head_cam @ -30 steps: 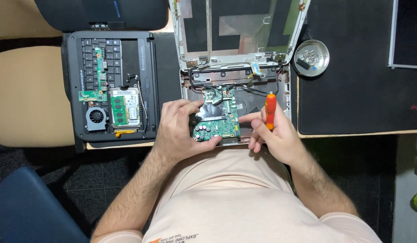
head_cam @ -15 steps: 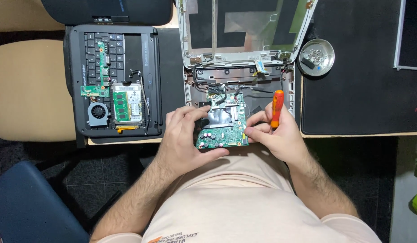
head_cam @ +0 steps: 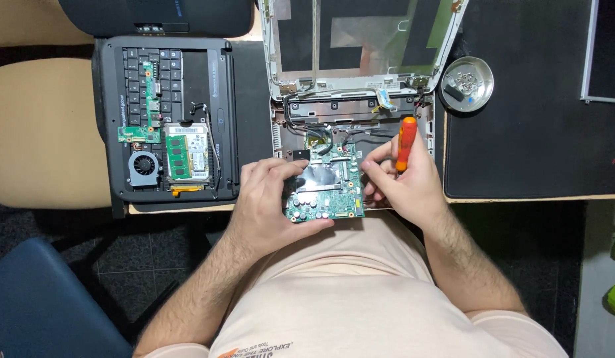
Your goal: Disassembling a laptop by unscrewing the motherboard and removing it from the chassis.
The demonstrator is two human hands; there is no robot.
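Board [head_cam: 324, 192], green, is sitting in the lower half of the opened laptop shell [head_cam: 357, 109], its near edge hanging past the front of the surface [head_cam: 520, 119] toward the person's lap. It is lying flat, component side up. Its long axis is running front to back, from the hinge cables [head_cam: 321, 136] down to the near edge; the connector-crowded end is pointing at the person.

Left hand [head_cam: 271, 202] is gripping the board's left side, fingers curled over the top-left corner, thumb pressed along the near edge. Right hand [head_cam: 400, 179] is resting at the board's right edge, fingers pinching an orange screwdriver [head_cam: 405, 142], which is standing nearly upright, handle away from the person. The tip is hidden behind the fingers.

Risks, as a judgement:
- Board is overhanging the edge; a loosened left grip could be letting it tip into the lap.
- Cables at the far end are looking close to the board; lifting while one is attached could be tearing a connector.
- Driver tip near bare components could be scratching traces.
- Thumb pressing on small parts could be bending them.

Metal dish [head_cam: 467, 83] with screws is sitting well apart, to the right.
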